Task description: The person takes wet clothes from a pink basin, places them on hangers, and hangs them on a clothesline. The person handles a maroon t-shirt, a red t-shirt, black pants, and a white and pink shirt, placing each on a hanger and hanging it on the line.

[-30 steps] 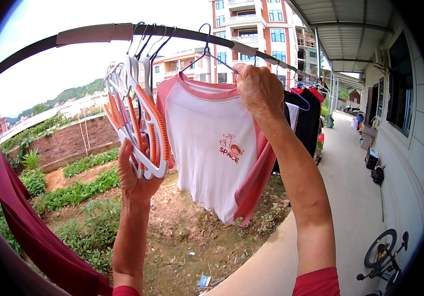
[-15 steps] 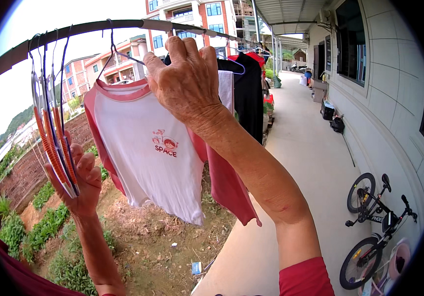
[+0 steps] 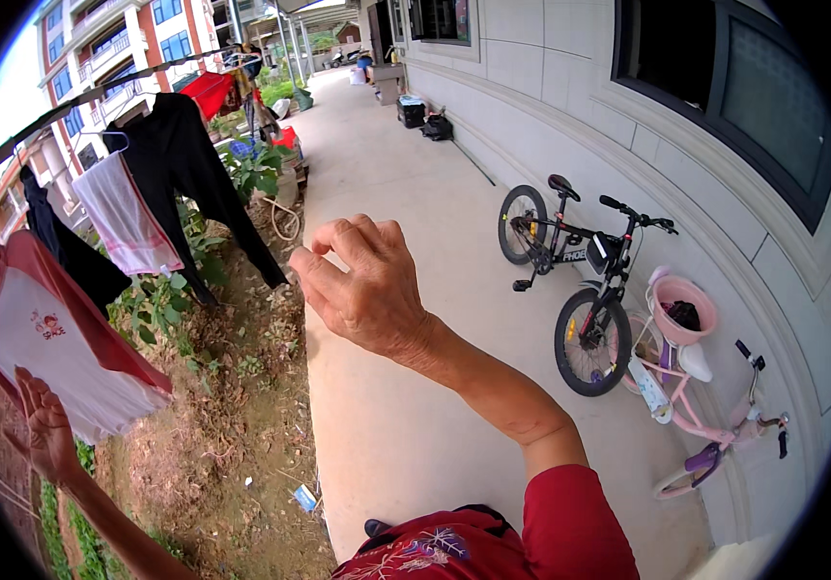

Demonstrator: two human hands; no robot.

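My right hand (image 3: 367, 285) is raised over the concrete walkway, its fingers curled in loosely and no object showing in them. At the lower left my left hand (image 3: 46, 425) is open with fingers stretched, beside the lower part of a white shirt with pinkish-red sleeves (image 3: 39, 353). I cannot tell whether it touches the cloth. The shirt hangs from a long dark rail (image 3: 53, 114). Farther along hang a dark garment (image 3: 63, 237), a white towel with pink edging (image 3: 130, 217) and a black long-legged garment (image 3: 184, 159).
To the right, a black bicycle (image 3: 580, 261) stands by the pale wall (image 3: 531, 116). Nearer are a small pink bicycle (image 3: 691, 416) and a pink basin (image 3: 691, 300). Bare soil with plants (image 3: 242, 435) borders the walkway (image 3: 406, 416). Farther off sit a black box and bag (image 3: 435, 127).
My right hand has left the shirt's collar and rail and moved down over the walkway. My left hand is away from the bunch of hangers. The view has swung right, bringing the pink bicycle in.
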